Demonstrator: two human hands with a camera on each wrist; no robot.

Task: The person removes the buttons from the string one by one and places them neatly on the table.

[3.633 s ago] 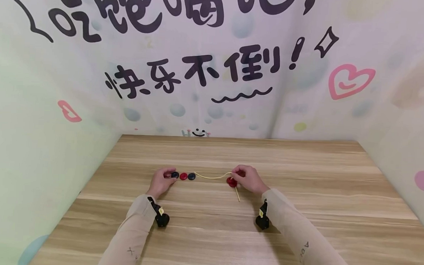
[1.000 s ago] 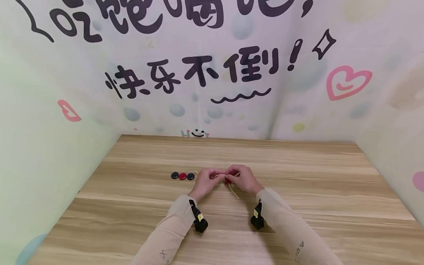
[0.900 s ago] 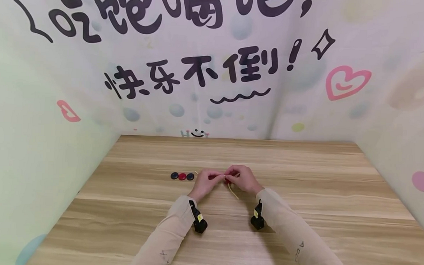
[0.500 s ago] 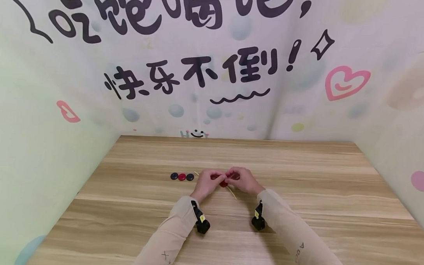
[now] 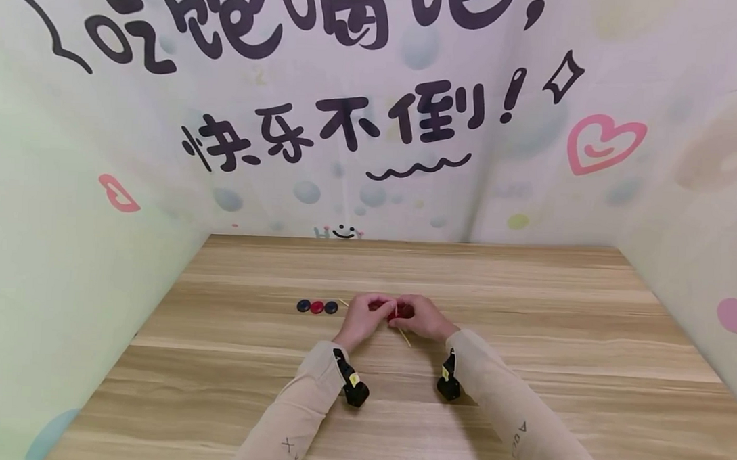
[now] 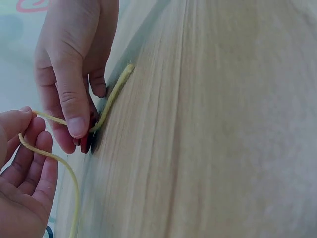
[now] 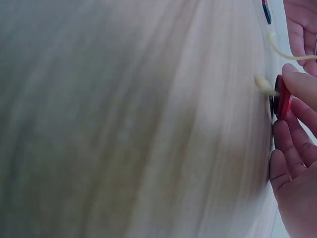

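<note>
My right hand point(image 5: 425, 318) pinches red buttons point(image 6: 85, 141) between thumb and fingers, just over the table. A yellow cord point(image 6: 117, 91) runs through them, its short end sticking out toward the table. My left hand point(image 5: 363, 319) is close beside the right one, and its thumb and index finger pinch the cord on the other side of the buttons. From that pinch the cord's longer part hangs in a loose curve in the left wrist view. In the head view the fingers hide most of the red buttons point(image 5: 392, 317).
Left of my hands, a navy button point(image 5: 303, 305), a red button point(image 5: 317, 307) and another navy button point(image 5: 331, 308) lie in a row on the wooden table point(image 5: 217, 380). A printed cloth wall point(image 5: 272, 199) stands behind the table's far edge.
My left hand has left the button row, moved right to my right hand and taken hold of the cord. Over the last second both hands have shifted only slightly, with the red buttons still held.
</note>
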